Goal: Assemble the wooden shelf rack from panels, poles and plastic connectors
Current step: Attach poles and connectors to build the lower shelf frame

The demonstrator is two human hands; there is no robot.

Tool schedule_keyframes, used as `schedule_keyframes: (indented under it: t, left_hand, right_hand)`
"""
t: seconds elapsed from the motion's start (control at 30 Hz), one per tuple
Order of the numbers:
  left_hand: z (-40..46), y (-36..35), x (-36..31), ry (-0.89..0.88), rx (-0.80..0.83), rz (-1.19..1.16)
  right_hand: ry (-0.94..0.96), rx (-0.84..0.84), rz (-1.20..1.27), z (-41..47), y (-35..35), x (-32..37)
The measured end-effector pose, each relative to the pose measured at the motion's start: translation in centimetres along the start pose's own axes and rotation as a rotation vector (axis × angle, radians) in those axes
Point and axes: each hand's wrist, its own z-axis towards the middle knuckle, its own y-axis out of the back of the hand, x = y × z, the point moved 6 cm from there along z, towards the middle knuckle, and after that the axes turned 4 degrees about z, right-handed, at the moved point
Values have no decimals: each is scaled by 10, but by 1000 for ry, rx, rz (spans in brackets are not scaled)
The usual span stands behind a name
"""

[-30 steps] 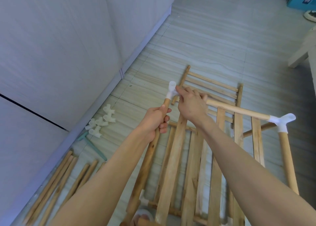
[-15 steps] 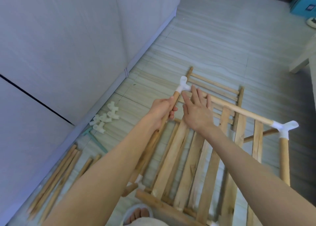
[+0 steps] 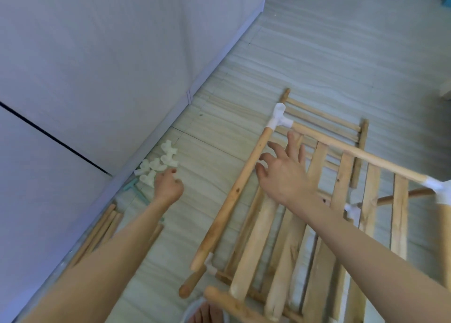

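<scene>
Where striped floor tiles [image 3: 317, 61] meet the wall [image 3: 97, 54], connectors [image 3: 158, 164] lie.

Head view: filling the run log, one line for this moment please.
left hand: reaching loose connectors | right hand: open, beside pole | corner connector: fitted

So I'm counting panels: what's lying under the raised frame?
Under the frame, a slatted wooden panel lies flat on the floor. Its near part is covered by the right hand and other slats.

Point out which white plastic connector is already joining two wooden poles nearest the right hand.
The white plastic corner connector beyond the right hand's fingertips; it joins two poles, while the loose connectors lie by the wall.
</scene>
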Motion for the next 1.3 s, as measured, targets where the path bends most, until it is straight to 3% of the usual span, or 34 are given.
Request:
schedule_keyframes:
  t: [0.1, 0.43, 0.63, 0.8, 0.9, 1.07, 1.2, 1.3]
  left_hand:
    - [28, 7, 34, 45, -151, 221]
    - [57, -12, 69, 54, -171, 168]
    - [25, -1, 47, -32, -162, -58]
    - [-29, 40, -1, -193, -162, -266]
    - [-73, 68, -34, -339, -150, -363]
    - [-153, 105, -72, -558, -108, -503]
    - [-213, 124, -82, -679, -83, -570]
    - [-251, 132, -85, -762, -71, -620]
  right_hand:
    - [-16, -34, 53, -1, -3, 2]
    - [-22, -62, 53, 0, -6, 1]
    - [-47, -16, 21, -3, -5, 2]
    - [-64, 59, -42, -16, 7, 8]
    - [8, -3, -19, -34, 27, 26]
    - [59, -129, 438, -78, 72, 67]
    - [23, 82, 928, -119, 87, 97]
    - [26, 181, 1117, -148, 95, 112]
